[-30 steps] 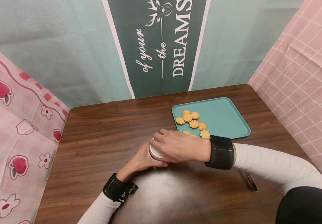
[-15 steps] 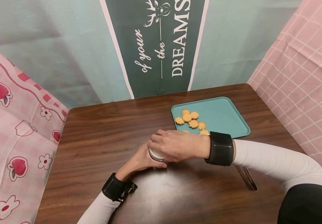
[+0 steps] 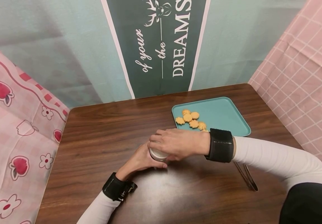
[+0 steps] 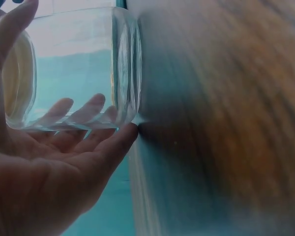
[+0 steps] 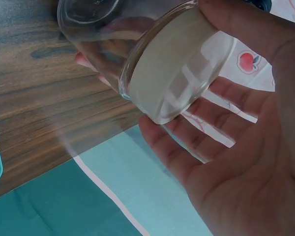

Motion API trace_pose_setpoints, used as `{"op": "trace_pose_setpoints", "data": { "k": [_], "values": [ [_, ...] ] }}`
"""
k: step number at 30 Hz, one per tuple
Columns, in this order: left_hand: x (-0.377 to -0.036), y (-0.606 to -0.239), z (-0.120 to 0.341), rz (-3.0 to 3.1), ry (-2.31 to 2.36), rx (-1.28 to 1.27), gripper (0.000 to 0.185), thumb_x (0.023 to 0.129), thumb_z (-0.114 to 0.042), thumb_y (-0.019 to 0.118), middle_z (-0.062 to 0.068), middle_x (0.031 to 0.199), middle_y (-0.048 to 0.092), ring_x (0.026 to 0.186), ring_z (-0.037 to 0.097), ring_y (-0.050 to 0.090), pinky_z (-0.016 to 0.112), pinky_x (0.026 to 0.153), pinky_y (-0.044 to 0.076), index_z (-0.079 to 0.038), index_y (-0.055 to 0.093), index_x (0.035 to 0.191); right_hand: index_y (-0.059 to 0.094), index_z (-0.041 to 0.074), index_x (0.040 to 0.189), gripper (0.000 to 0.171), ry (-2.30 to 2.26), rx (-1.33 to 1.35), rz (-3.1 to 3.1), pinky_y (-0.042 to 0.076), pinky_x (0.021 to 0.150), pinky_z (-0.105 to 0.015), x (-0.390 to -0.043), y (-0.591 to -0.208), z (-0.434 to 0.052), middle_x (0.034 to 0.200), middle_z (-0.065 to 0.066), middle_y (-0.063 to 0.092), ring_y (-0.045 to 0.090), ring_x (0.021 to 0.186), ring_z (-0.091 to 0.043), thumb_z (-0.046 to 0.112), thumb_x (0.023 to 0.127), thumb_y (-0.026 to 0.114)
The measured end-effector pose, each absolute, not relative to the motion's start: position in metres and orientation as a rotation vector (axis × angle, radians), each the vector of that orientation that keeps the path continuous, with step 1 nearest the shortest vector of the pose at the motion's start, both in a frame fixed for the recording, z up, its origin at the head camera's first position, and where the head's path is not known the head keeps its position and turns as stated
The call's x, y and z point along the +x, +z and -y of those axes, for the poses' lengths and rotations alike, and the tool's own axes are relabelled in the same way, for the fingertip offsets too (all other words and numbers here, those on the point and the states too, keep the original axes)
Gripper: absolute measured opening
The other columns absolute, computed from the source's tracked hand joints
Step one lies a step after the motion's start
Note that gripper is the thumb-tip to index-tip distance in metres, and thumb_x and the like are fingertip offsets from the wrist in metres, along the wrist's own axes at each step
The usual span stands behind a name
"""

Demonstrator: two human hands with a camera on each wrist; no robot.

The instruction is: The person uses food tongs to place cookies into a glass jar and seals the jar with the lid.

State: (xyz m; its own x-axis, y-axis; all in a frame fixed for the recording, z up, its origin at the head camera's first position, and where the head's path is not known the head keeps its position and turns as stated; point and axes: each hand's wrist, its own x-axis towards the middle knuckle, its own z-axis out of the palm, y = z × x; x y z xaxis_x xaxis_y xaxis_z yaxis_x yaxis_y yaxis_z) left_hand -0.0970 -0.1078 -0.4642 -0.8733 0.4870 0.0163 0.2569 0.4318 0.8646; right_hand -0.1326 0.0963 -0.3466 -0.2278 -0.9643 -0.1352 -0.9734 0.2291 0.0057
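A clear glass jar (image 4: 73, 64) stands upright on the wooden table, and no contents show through its glass. My left hand (image 3: 139, 160) grips the jar's body from the left, fingers wrapped behind it and thumb in front. From above, my right hand (image 3: 180, 143) holds the jar's pale lid (image 5: 174, 59), with the thumb on one side and the fingers curved round the other. The lid sits on the jar's mouth. In the head view the right hand covers much of the lid (image 3: 158, 154).
Behind the right hand lies a teal tray (image 3: 219, 115) with several flower-shaped cookies (image 3: 187, 117) on its left side. Metal tongs (image 3: 251, 181) rest on the table (image 3: 102, 133) at the right, partly hidden by the right forearm. Curtains hang round the table.
My right hand has turned slightly on the lid, and its wrist and forearm have shifted a little away from me, baring more of the tongs. The left hand holds the jar in place.
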Motion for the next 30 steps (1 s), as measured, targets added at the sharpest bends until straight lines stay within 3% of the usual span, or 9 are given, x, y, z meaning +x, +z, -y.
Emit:
{"op": "trace_pose_setpoints", "data": {
  "k": [14, 30],
  "values": [
    [-0.0989, -0.4653, 0.1088, -2.435, 1.394, 0.694, 0.097, 0.071, -0.036, 0.1, 0.004, 0.131, 0.067, 0.112, 0.017, 0.066, 0.038, 0.095, 0.055, -0.009, 0.049, 0.149, 0.056, 0.017, 0.144, 0.075, 0.185, -1.893, -2.313, 0.055, 0.098, -0.037, -0.137, -0.3433, -0.0957, 0.137, 0.001, 0.058, 0.054, 0.122, -0.019, 0.034, 0.082, 0.094],
    [-0.1002, -0.4656, 0.1106, -2.452, 1.37, 0.728, 0.095, 0.072, -0.037, 0.1, 0.001, 0.134, 0.066, 0.117, 0.017, 0.064, 0.037, 0.099, 0.053, -0.012, 0.05, 0.149, 0.057, 0.017, 0.144, 0.077, 0.18, -2.007, -2.242, 0.051, 0.107, -0.035, -0.1409, -0.3399, -0.0962, 0.141, 0.0, 0.059, 0.055, 0.131, -0.019, 0.023, 0.078, 0.096]
  ]
}}
